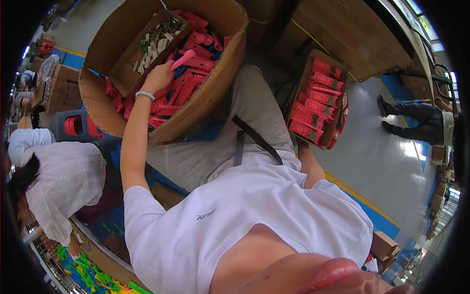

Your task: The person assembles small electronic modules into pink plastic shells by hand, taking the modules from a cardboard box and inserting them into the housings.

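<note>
My left hand (159,78) is closed around a pinkish-red, elongated plastic piece (182,59), held over a large round-sided cardboard carton (196,113). Loose red plastic pieces (185,89) of similar colour fill the carton. Inside it a smaller cardboard box (126,63) lies tilted, with white parts (155,49) and thin wires in it. To the right, a narrow cardboard box (297,92) carries several red plastic pieces (320,100) in a row, with small green spots on them. My right forearm (309,164) reaches up to that box; the hand is hidden behind it.
A person in a white top (68,181) bends at the left, near a heap of green, blue and yellow plastic pieces (90,272). Another person's dark-trousered legs (413,115) stand at far right. Large brown cardboard (342,36) rises beyond the narrow box.
</note>
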`<state>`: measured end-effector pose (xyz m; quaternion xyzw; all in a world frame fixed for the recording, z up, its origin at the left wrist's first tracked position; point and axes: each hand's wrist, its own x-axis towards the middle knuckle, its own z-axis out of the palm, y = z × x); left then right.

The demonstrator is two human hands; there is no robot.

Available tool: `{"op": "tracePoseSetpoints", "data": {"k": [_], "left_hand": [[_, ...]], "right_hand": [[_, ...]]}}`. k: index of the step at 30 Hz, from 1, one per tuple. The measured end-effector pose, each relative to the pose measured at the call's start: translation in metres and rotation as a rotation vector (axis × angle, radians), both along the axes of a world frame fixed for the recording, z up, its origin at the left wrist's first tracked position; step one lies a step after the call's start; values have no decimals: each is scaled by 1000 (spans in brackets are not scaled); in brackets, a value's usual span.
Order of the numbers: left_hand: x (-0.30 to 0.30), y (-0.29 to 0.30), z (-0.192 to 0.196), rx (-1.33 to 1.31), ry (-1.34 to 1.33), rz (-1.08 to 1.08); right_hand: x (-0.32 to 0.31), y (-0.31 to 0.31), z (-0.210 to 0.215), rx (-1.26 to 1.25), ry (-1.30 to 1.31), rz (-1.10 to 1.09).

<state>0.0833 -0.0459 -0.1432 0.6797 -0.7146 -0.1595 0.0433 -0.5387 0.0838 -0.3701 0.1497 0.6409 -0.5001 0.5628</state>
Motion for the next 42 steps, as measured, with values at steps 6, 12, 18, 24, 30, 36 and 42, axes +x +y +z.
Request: {"op": "tracePoseSetpoints", "data": {"k": [6,12,18,24,30,36,42], "left_hand": [[-6,-6,0,-2,89,40],[-7,-6,-2,-45,103,3],[-3,6,-7,-92,138,41],[-19,-12,-1,-103,191,-86],[0,2,1,-267,275,45],[-6,-12,49,-273,1135,348],[13,4,118,-638,2053,533]], "right_hand": [[-42,-63,-11,225,209,28],[-46,-64,-20,428,390,63],[-113,80,-6,611,590,154],[-141,-24,-4,853,808,180],[-201,123,3,943,1030,410],[-280,74,65,793,1647,332],[-54,-167,303,-620,2155,203]]}}
